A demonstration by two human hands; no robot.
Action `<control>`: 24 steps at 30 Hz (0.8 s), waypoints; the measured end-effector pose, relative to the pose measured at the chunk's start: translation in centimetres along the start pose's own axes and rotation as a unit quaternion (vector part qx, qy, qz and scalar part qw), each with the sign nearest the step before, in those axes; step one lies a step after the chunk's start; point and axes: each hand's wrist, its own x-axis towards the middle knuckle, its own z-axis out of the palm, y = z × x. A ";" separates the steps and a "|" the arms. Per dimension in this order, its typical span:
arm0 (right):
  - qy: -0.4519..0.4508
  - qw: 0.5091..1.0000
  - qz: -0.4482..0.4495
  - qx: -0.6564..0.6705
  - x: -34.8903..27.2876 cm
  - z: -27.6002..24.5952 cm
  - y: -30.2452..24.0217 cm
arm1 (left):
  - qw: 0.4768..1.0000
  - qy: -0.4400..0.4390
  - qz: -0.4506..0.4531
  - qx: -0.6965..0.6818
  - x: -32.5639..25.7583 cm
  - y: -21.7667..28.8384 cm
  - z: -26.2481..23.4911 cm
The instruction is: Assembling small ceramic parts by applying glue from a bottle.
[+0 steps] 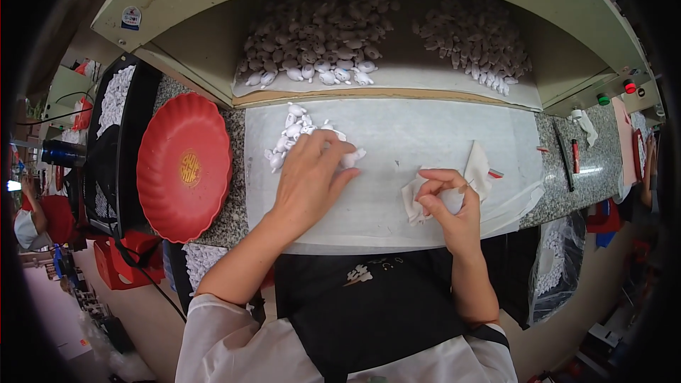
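Observation:
My left hand (308, 174) is over the left part of a white paper sheet (383, 128), fingers curled and thumb near the index finger. Between those fingertips sits a small white figurine (352, 157), partly covered by the hand. Just beyond lies a loose pile of similar white figurines (293, 125). Farther right, my right hand (454, 206) is closed in a pinch, with a thin sliver showing by the fingers; its kind is too small to make out. A crumpled white cloth (413, 202) lies under and beside these fingers, and another white cloth piece (479, 163) is just beyond.
A cabinet shelf behind holds two heaps, white figurines (312, 39) and smaller white parts (482, 42). A red scalloped tray (159, 191) stands at left, beside a black crate (138, 103). At right lie a black rod (565, 156) and a red marker (575, 156).

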 end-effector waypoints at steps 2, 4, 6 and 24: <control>0.021 0.999 0.019 0.020 -0.5 -0.3 0.9 | 0.991 0.032 0.017 0.132 0.6 0.2 -0.3; 0.032 0.999 0.016 0.030 -0.6 0.0 1.2 | 0.981 0.037 0.079 0.173 1.7 -1.5 0.5; 0.039 0.998 0.012 0.038 -0.7 -0.3 1.3 | 0.966 0.044 0.137 0.214 2.5 -2.0 0.2; 0.115 0.981 -0.153 0.007 -0.9 0.1 2.0 | 0.909 0.157 0.102 0.373 21.7 -4.3 5.3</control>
